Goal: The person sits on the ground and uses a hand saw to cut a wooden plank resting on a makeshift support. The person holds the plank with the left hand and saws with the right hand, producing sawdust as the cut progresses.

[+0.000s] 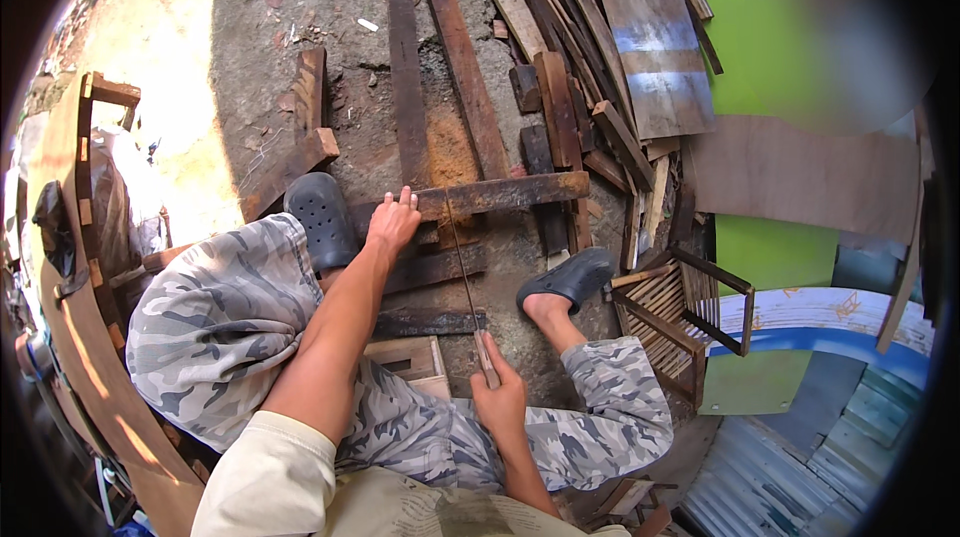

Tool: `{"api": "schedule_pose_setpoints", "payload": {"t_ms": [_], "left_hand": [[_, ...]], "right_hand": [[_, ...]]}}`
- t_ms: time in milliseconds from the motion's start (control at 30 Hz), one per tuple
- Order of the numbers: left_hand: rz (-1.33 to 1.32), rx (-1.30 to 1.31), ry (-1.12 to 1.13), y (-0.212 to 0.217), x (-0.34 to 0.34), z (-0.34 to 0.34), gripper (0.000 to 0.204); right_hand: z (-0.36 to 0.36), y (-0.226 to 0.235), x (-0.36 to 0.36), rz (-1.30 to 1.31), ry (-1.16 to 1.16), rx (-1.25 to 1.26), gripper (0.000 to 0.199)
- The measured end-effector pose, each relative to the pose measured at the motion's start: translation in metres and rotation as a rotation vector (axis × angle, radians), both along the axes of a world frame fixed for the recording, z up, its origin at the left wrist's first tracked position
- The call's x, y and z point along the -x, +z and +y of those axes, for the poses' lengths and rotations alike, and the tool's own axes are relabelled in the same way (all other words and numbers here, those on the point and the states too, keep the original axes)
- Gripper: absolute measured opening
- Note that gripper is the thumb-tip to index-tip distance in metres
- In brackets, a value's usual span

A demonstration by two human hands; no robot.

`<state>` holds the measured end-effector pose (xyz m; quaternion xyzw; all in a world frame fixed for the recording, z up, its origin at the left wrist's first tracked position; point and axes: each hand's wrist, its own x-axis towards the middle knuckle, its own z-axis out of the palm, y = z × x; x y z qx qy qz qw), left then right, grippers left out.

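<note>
Dirt ground: left hand presses flat on plank; right hand grips what looks like a handsaw.

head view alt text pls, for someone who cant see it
Seen from above, a person in camouflage trousers saws a dark wooden plank on bare ground, the left hand pressing it down and the right hand gripping a handsaw. Scrap boards lie beyond, a small slatted wooden frame at right.

No packages, labels, signs or screens in view, only timber, boards and painted panels on bare ground
</note>
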<state>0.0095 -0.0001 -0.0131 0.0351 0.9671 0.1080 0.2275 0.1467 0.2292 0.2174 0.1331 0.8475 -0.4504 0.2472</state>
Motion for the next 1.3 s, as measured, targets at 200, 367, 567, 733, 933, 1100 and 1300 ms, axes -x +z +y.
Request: {"api": "schedule_pose_setpoints", "payload": {"t_ms": [200, 367, 567, 733, 933, 1100, 1300], "left_hand": [[-0.020, 0.030, -0.060, 0.004, 0.001, -0.002, 0.038], [-0.060, 0.022, -0.078, 0.006, 0.010, 0.004, 0.039], [-0.024, 0.029, -0.056, -0.001, 0.002, -0.003, 0.041], [-0.037, 0.022, -0.054, -0.001, -0.002, 0.000, 0.044], [-0.063, 0.051, -0.164, 0.006, 0.009, 0.003, 0.047], [-0.064, 0.078, -0.158, 0.003, 0.003, -0.006, 0.047], [-0.089, 0.107, -0.139, 0.007, 0.008, -0.003, 0.049]], "right_hand": [[-0.035, -0.107, 0.075, 0.025, -0.030, 0.049, 0.060], [-0.047, -0.146, 0.109, 0.146, 0.010, 0.100, 0.061], [-0.025, -0.058, 0.030, 0.023, -0.014, 0.039, 0.061], [-0.006, -0.028, 0.000, 0.027, -0.010, 0.013, 0.062], [-0.033, -0.149, 0.066, 0.133, -0.095, 0.189, 0.062], [-0.036, -0.127, 0.063, 0.110, -0.029, 0.130, 0.064], [0.006, -0.047, -0.002, 0.065, -0.017, 0.000, 0.065]]}}
